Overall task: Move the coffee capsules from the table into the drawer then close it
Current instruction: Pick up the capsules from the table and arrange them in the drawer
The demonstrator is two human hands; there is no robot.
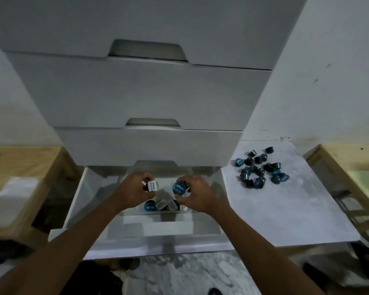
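White wall [328, 60] ran behind a tall grey chest of drawers [136, 92]. Its upper drawers were shut and its bottom drawer [81, 194] stood open toward you. Both of your hands were over that open drawer.

Your left hand [132, 191] had its fingers curled round a white-lidded capsule [152, 185], with the printed lid turned up toward the camera. Your right hand [197, 194] was just beside the left but not touching it. It pinched a blue-lidded capsule [178, 188] between fingers and thumb. Something white showed near that thumb, too blurred for me to name.

Below and between your hands, a cluster of capsules [162, 205] lay inside the drawer. Some had blue lids and some white, and they touched one another.

On your right of the chest, a low table [285, 209] with a pale mottled top stood against the wall, its near side just beside the open drawer. A pile of capsules [260, 171], dark and blue, lay on the far part of that table, well apart from your hands. Some sat upright, others had tipped onto their sides, and several touched.

A wooden shelf [26, 158] stood to your left of the chest and a wooden frame [337, 158] to the right of the table. Grey marbled floor [190, 271] showed beneath your forearms.
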